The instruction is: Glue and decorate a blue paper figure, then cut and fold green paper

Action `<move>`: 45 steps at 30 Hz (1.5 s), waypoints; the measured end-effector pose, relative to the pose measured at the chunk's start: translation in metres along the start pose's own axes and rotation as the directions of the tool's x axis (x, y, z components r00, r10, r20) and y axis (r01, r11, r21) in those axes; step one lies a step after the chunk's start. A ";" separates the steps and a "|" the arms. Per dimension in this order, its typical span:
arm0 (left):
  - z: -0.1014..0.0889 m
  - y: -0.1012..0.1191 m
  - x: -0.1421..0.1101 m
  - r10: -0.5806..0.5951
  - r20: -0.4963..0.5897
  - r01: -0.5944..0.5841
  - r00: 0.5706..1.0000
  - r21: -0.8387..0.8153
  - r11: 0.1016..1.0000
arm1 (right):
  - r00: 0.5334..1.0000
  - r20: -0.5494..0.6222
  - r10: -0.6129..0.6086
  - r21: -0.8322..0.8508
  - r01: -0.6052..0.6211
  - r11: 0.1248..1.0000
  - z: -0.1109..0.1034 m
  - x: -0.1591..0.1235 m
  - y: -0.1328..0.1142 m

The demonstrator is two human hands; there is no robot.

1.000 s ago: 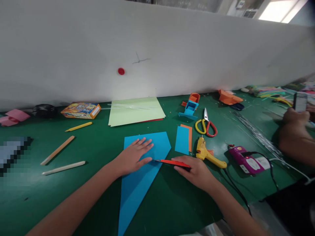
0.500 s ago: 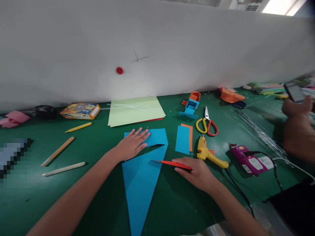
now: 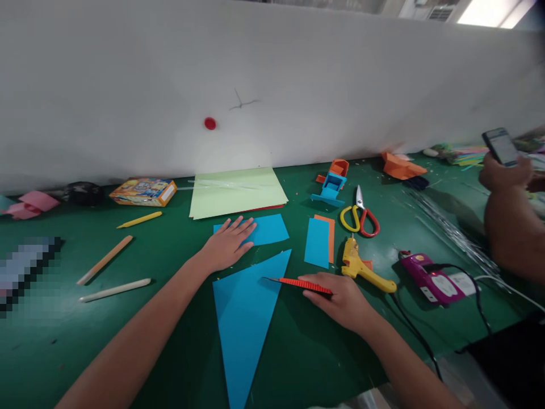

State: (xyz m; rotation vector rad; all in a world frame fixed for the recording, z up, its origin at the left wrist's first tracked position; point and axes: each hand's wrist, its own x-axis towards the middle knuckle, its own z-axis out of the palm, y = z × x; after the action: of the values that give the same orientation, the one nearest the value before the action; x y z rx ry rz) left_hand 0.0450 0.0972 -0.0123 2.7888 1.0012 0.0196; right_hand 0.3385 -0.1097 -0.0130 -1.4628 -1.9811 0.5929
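My left hand (image 3: pixel 227 245) lies flat, fingers spread, on a blue paper strip (image 3: pixel 271 229). Nearer to me is a large, tapering blue paper sheet (image 3: pixel 249 318), with a gap of green table between the two pieces. In my closed right hand (image 3: pixel 340 295) is a craft knife (image 3: pixel 304 285) with a red ridged handle. Its thin dark tip points left over the right part of the large sheet; whether it touches the paper I cannot tell. Small blue (image 3: pixel 317 243) and orange paper rectangles lie overlapped just beyond my right hand.
Pale green sheets (image 3: pixel 236 196) lie by the wall, beside a small box (image 3: pixel 143 192). To the right are scissors (image 3: pixel 360 213), a yellow glue gun (image 3: pixel 361 270) with its cord, and a purple power strip (image 3: pixel 434 278). Another person's hand (image 3: pixel 504 173) holds a phone (image 3: pixel 501 146).
The blue strip, joined to the large sheet at its right corner before, now lies apart from it. The other person's phone has risen. My right hand has hardly moved.
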 end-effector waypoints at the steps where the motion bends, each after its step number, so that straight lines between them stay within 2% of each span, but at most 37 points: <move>1: -0.001 -0.001 0.000 -0.003 -0.012 0.003 1.000 0.004 1.000 | 1.000 -0.005 -0.005 0.002 0.005 1.000 0.001 0.000 0.000; 4: -0.008 0.003 -0.004 -0.012 -0.074 0.013 0.997 0.013 1.000 | 0.998 -0.057 -0.017 0.027 0.018 0.999 0.002 0.001 -0.002; 6: -0.014 0.016 -0.015 -0.012 -0.125 0.015 0.992 0.017 1.000 | 0.989 -0.146 0.008 0.054 0.000 0.999 0.001 0.001 -0.003; 8: -0.016 0.039 -0.032 -0.015 -0.159 0.019 0.987 0.020 1.000 | 0.958 -0.277 0.074 0.065 -0.058 0.996 -0.002 0.001 -0.004; 10: -0.013 0.070 -0.052 -0.033 -0.181 0.038 0.983 0.020 0.999 | 0.902 -0.411 0.132 0.054 -0.121 0.991 -0.005 0.001 -0.003; 13: -0.002 0.115 -0.075 0.008 -0.104 -0.007 0.995 0.004 1.000 | 0.831 -0.542 0.121 0.010 -0.138 0.990 -0.008 0.000 -0.002; 15: 0.001 0.134 -0.081 0.040 -0.037 -0.040 0.999 0.002 0.999 | 0.814 -0.573 0.094 -0.013 -0.124 0.992 -0.008 0.000 -0.002; 17: -0.002 0.143 -0.079 0.045 0.012 -0.045 0.999 0.000 0.999 | 0.817 -0.571 0.078 -0.025 -0.112 0.993 -0.007 0.000 -0.002; 20: -0.011 0.144 -0.069 0.004 0.109 -0.006 0.994 0.017 1.000 | 0.822 -0.566 0.062 -0.029 -0.094 0.995 -0.006 0.001 0.000; 22: -0.018 0.142 -0.062 -0.065 0.140 0.059 0.988 0.046 0.997 | 0.815 -0.576 0.066 -0.020 -0.095 0.995 -0.006 0.001 0.002; 25: -0.033 0.133 -0.059 -0.163 0.113 0.157 0.980 0.059 0.986 | 0.799 -0.594 0.090 0.008 -0.106 0.994 -0.006 0.001 0.007; 27: -0.053 0.121 -0.063 -0.175 0.081 0.174 0.981 0.021 0.985 | 0.798 -0.594 0.098 0.025 -0.104 0.994 -0.007 0.002 0.009; 28: -0.065 0.114 -0.068 -0.178 0.055 0.179 0.982 -0.022 0.984 | 0.799 -0.593 0.102 0.032 -0.103 0.994 -0.007 0.002 0.009; 29: -0.079 0.107 -0.073 -0.225 -0.002 0.222 0.974 -0.167 0.961 | 0.799 -0.592 0.105 0.036 -0.103 0.994 -0.007 0.002 0.010; 31: -0.104 0.093 -0.085 -0.330 -0.061 0.267 0.942 -0.459 0.847 | 0.798 -0.591 0.113 0.043 -0.110 0.993 -0.007 0.003 0.009; 32: -0.115 0.087 -0.091 -0.350 -0.046 0.263 0.936 -0.571 0.778 | 0.801 -0.587 0.119 0.047 -0.113 0.992 -0.007 0.003 0.008; 34: -0.128 0.078 -0.097 -0.391 -0.027 0.260 0.920 -0.705 0.660 | 0.807 -0.578 0.122 0.059 -0.108 0.992 -0.007 0.003 0.006; 36: -0.131 0.073 -0.098 -0.431 -0.017 0.270 0.902 -0.757 0.595 | 0.812 -0.572 0.114 0.069 -0.090 0.994 -0.006 0.004 0.005; 38: -0.127 0.071 -0.095 -0.455 -0.009 0.283 0.890 -0.772 0.569 | 0.816 -0.570 0.100 0.068 -0.074 0.995 -0.006 0.004 0.005; 43: -0.113 0.078 -0.083 -0.427 0.003 0.269 0.904 -0.782 0.563 | 0.817 -0.570 0.087 0.037 -0.080 0.996 -0.006 0.003 0.006; 45: -0.102 0.079 -0.077 -0.426 -0.023 0.262 0.904 -0.757 0.598 | 0.820 -0.567 0.078 0.021 -0.080 0.997 -0.006 0.003 0.005</move>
State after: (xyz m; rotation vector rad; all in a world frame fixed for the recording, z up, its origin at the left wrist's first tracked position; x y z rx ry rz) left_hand 0.0280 0.0050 0.1054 1.8273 1.2178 0.5489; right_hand 0.3455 -0.1051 -0.0113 -1.5095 -1.4534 0.1465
